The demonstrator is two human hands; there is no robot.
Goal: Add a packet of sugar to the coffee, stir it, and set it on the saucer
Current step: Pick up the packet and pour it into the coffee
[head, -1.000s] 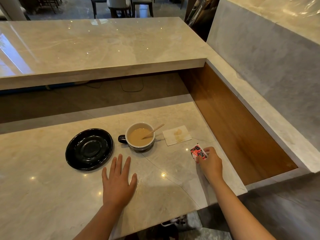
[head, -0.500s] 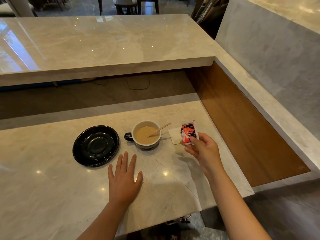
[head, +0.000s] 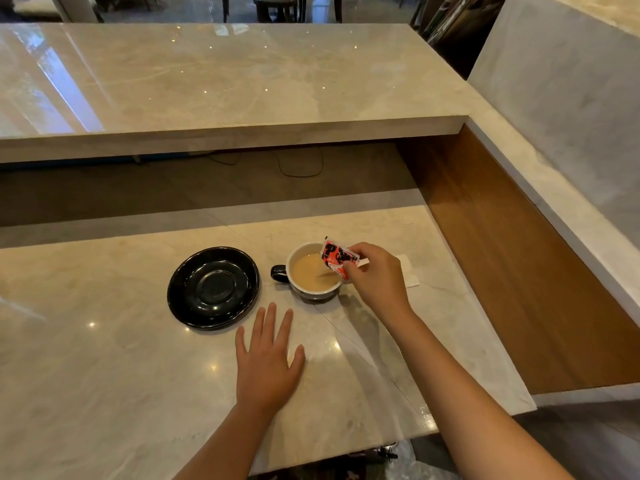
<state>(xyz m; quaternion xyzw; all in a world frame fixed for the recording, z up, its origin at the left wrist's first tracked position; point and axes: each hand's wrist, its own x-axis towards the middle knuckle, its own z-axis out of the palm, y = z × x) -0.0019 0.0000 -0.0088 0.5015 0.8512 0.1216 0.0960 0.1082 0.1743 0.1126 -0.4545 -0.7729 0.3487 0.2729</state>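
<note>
A cup of milky coffee [head: 308, 277] with a dark handle on its left stands on the marble counter. My right hand [head: 375, 277] holds a red, black and white sugar packet [head: 336, 259] tilted over the cup's right rim. A wooden stir stick [head: 363, 262] leans in the cup, mostly hidden behind the packet and my fingers. The black saucer [head: 213, 287] lies bare just left of the cup. My left hand [head: 268, 362] rests flat on the counter, fingers spread, in front of the cup and saucer.
A stained white napkin [head: 408, 271] lies right of the cup, partly under my right hand. A raised marble bar top [head: 225, 81] runs across the back. A wooden side panel [head: 512, 265] drops off at the right of the counter [head: 104, 375].
My right hand has lifted the sugar packet from the counter's right side and carried it left, over the cup. The left hand has stayed flat.
</note>
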